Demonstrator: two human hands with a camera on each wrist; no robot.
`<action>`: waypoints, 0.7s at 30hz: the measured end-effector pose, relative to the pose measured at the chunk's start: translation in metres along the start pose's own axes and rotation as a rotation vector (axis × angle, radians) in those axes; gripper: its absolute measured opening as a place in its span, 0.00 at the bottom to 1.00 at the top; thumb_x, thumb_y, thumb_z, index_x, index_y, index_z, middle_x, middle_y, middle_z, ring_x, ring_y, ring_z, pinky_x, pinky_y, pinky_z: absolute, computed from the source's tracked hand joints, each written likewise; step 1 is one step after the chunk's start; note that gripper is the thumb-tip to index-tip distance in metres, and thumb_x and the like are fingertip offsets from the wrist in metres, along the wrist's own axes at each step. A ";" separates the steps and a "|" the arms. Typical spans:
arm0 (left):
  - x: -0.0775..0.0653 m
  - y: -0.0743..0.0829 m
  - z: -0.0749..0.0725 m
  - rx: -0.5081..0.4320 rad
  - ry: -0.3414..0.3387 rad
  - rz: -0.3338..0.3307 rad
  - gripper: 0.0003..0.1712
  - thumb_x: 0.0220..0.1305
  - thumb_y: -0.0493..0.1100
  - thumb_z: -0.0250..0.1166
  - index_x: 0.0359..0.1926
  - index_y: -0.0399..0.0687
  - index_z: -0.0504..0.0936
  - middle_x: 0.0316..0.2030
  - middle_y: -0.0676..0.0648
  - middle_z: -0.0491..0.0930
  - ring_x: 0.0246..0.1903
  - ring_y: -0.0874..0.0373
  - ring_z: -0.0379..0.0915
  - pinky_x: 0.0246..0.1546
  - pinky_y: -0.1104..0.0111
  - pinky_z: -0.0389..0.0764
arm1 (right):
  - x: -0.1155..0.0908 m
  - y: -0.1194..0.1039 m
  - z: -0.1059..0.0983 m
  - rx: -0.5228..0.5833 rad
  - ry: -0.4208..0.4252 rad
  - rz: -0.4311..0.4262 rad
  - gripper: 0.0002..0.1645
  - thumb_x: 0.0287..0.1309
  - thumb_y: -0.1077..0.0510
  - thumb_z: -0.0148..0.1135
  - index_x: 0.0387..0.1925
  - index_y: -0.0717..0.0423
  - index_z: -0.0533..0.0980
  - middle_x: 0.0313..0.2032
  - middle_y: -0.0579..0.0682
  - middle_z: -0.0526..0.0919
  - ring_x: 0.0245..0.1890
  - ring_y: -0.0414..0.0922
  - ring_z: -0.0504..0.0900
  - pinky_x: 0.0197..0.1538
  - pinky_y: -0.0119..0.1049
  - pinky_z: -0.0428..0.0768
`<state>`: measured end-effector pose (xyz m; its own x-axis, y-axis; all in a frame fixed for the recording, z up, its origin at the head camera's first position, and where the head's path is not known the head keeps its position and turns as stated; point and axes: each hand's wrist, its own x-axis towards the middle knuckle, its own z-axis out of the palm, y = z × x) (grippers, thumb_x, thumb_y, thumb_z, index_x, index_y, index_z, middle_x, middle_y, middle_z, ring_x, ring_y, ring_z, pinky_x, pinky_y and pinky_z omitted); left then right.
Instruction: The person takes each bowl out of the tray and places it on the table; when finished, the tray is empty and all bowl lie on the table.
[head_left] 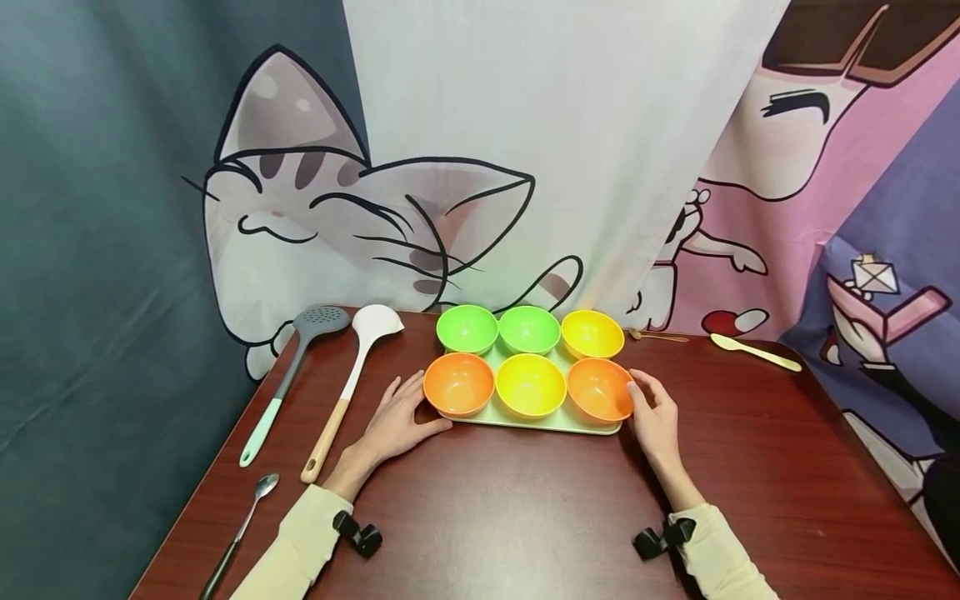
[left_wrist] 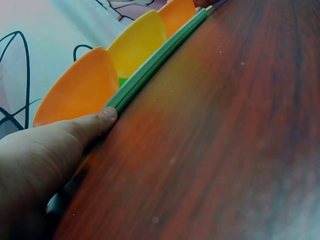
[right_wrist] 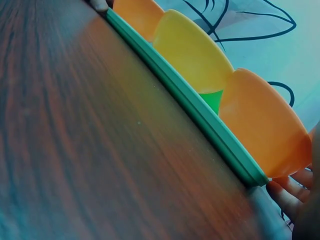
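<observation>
A pale green tray (head_left: 540,422) lies along the far side of the table, carrying several bowls in two rows. Its front row has an orange bowl (head_left: 459,385), a yellow bowl (head_left: 531,386) and another orange bowl (head_left: 600,390). Behind them stand two green bowls (head_left: 467,330) and a darker yellow bowl (head_left: 592,335). My left hand (head_left: 397,423) grips the tray's left end, thumb (left_wrist: 102,117) at the front corner. At the opposite end, my right hand (head_left: 656,418) holds the tray beside the right orange bowl, its fingers (right_wrist: 287,195) near the corner.
To the left lie a grey slotted turner (head_left: 298,354), a white ladle (head_left: 360,358) with a wooden handle, and a metal spoon (head_left: 247,517). A pale yellow knife (head_left: 753,352) and a thin golden utensil (head_left: 660,337) lie at the back right. A printed curtain (head_left: 480,100) hangs behind the table.
</observation>
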<state>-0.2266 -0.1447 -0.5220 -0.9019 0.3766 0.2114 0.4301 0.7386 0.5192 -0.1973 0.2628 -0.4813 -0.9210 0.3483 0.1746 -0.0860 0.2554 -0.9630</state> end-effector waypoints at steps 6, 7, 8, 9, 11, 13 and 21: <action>0.000 0.001 -0.001 0.003 -0.010 -0.005 0.50 0.56 0.66 0.70 0.72 0.45 0.67 0.73 0.43 0.65 0.76 0.45 0.53 0.75 0.41 0.45 | 0.010 0.024 0.000 0.008 0.018 0.049 0.21 0.70 0.58 0.58 0.59 0.63 0.77 0.37 0.37 0.79 0.20 0.35 0.71 0.20 0.24 0.72; 0.000 0.001 -0.001 0.007 -0.011 -0.006 0.50 0.56 0.66 0.70 0.72 0.45 0.67 0.72 0.43 0.66 0.76 0.45 0.53 0.75 0.41 0.46 | 0.010 0.025 0.000 0.009 0.020 0.046 0.20 0.70 0.57 0.59 0.59 0.63 0.77 0.37 0.37 0.79 0.19 0.35 0.71 0.20 0.24 0.72; 0.000 0.001 -0.001 0.009 -0.010 -0.005 0.50 0.56 0.66 0.70 0.72 0.45 0.67 0.72 0.43 0.66 0.76 0.44 0.54 0.75 0.41 0.46 | 0.011 0.026 0.000 0.008 0.022 0.039 0.20 0.69 0.57 0.59 0.58 0.63 0.77 0.37 0.37 0.79 0.20 0.34 0.71 0.21 0.23 0.72; 0.000 0.001 -0.001 0.009 -0.010 -0.007 0.50 0.56 0.66 0.70 0.72 0.45 0.67 0.72 0.44 0.66 0.76 0.45 0.54 0.75 0.41 0.46 | 0.011 0.025 0.001 0.009 0.025 0.030 0.20 0.69 0.58 0.59 0.58 0.64 0.77 0.37 0.37 0.80 0.22 0.33 0.72 0.21 0.23 0.73; 0.000 0.002 -0.001 0.008 -0.012 -0.009 0.50 0.56 0.66 0.70 0.72 0.45 0.67 0.72 0.44 0.66 0.76 0.45 0.54 0.75 0.42 0.45 | 0.010 0.020 0.001 0.006 0.035 0.002 0.19 0.68 0.60 0.60 0.55 0.67 0.78 0.37 0.37 0.81 0.25 0.32 0.75 0.25 0.21 0.75; 0.000 0.001 -0.001 0.006 -0.008 -0.007 0.50 0.57 0.66 0.69 0.73 0.46 0.67 0.72 0.44 0.66 0.75 0.45 0.54 0.75 0.41 0.46 | 0.009 0.014 0.002 0.006 0.039 -0.024 0.18 0.67 0.63 0.61 0.54 0.69 0.78 0.36 0.36 0.82 0.29 0.31 0.77 0.29 0.19 0.76; 0.000 0.001 0.002 0.005 0.012 -0.004 0.49 0.56 0.66 0.70 0.72 0.45 0.68 0.72 0.44 0.66 0.75 0.44 0.54 0.75 0.41 0.46 | 0.030 0.030 0.001 0.065 0.074 -0.022 0.19 0.68 0.59 0.61 0.53 0.68 0.79 0.37 0.34 0.85 0.36 0.28 0.82 0.37 0.17 0.79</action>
<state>-0.2262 -0.1430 -0.5231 -0.9039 0.3670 0.2196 0.4269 0.7429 0.5156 -0.2283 0.2803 -0.5051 -0.8885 0.4092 0.2078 -0.1324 0.2050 -0.9698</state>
